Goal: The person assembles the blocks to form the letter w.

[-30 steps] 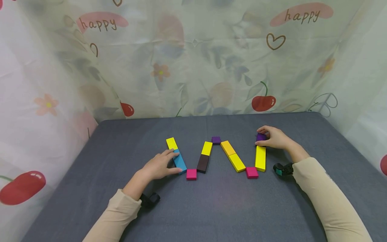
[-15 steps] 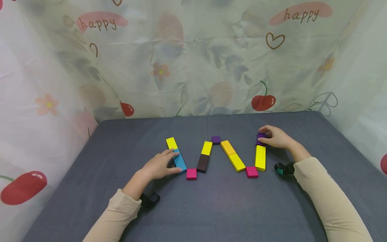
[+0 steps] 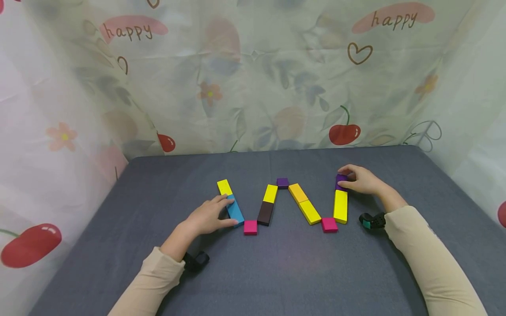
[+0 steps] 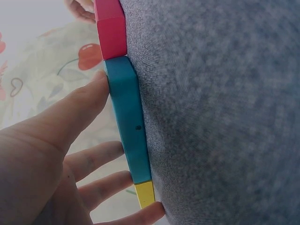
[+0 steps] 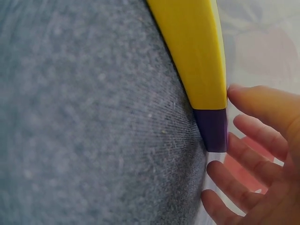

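On the grey cloth, flat blocks form a zigzag. My left hand [image 3: 209, 216] lies over a blue block [image 3: 236, 213] at the left, thumb and fingertips resting on it, as the left wrist view confirms. A yellow block [image 3: 224, 186] adjoins its far end, and a pink block [image 3: 250, 228] sits by its near end. At the right, my right hand [image 3: 361, 180] has loosely bent fingertips at a purple block [image 3: 339, 179]. This block meets the far end of a yellow block [image 5: 201, 61]; the right wrist view shows thumb and fingers spread just over both.
Between the hands lie a dark brown block [image 3: 265, 213], a yellow block [image 3: 270, 193], another purple block [image 3: 282, 183], an orange block [image 3: 298, 192], a yellow block [image 3: 309, 212] and a second pink block [image 3: 329, 225]. A patterned curtain [image 3: 253, 79] hangs behind the table [image 3: 276, 276].
My right hand has moved slightly right, its thumb lifting from the near side of the purple block to over its top. The left hand has stayed still.
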`<state>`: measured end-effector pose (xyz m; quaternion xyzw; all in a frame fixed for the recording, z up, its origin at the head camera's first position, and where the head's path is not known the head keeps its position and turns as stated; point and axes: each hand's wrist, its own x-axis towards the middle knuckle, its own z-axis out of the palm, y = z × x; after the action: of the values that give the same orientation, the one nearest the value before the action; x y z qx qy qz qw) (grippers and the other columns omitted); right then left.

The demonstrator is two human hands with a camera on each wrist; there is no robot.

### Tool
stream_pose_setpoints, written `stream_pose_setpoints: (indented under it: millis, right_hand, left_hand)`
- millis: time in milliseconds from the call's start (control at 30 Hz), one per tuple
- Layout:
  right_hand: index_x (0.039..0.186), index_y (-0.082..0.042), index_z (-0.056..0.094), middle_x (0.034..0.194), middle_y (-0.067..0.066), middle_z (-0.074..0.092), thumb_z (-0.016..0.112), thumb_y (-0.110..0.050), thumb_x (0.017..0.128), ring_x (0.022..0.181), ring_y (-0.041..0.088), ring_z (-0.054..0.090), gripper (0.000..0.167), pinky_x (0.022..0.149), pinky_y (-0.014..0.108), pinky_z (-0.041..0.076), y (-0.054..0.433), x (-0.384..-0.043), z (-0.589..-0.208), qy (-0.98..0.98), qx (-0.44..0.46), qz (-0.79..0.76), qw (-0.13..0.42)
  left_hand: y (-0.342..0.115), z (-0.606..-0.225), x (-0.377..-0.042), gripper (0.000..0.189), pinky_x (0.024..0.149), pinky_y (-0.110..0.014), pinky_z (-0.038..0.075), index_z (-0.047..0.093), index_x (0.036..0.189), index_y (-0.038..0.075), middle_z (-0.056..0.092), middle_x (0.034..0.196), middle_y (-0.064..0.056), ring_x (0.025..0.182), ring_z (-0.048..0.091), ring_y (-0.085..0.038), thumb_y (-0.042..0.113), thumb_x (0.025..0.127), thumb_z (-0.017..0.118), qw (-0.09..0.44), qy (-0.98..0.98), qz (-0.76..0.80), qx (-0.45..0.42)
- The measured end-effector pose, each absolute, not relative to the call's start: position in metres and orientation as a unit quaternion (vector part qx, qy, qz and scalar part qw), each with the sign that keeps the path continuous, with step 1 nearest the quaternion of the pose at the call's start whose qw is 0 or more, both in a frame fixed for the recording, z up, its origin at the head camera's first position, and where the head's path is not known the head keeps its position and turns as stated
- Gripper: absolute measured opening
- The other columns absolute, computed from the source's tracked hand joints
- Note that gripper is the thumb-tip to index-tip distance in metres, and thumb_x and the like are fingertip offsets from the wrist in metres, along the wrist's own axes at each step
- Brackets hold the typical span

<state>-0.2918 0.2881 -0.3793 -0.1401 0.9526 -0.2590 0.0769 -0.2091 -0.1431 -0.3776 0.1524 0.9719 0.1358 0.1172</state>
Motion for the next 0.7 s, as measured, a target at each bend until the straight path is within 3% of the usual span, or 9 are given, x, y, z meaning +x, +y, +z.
stream_pose_setpoints:
  millis: [700]
  right_hand:
    - [0.126,0.004,0.047,0.124,0.028,0.05,0.059,-0.021,0.091,0.109,0.044,0.052,0.045,0.097,0.056,0.042,0.2875,-0.2898,-0.3809,0.952,-0.149,-0.257,0.072]
  left_hand:
    - [-0.1435,-0.3765,-0.2073,0.069,0.101,-0.055,0.039,0.041,0.141,0.013,0.034,0.149,-0.015,0.13,0.04,-0.04,0.046,0.085,0.063,0.117,0.971,0.143,0.154]
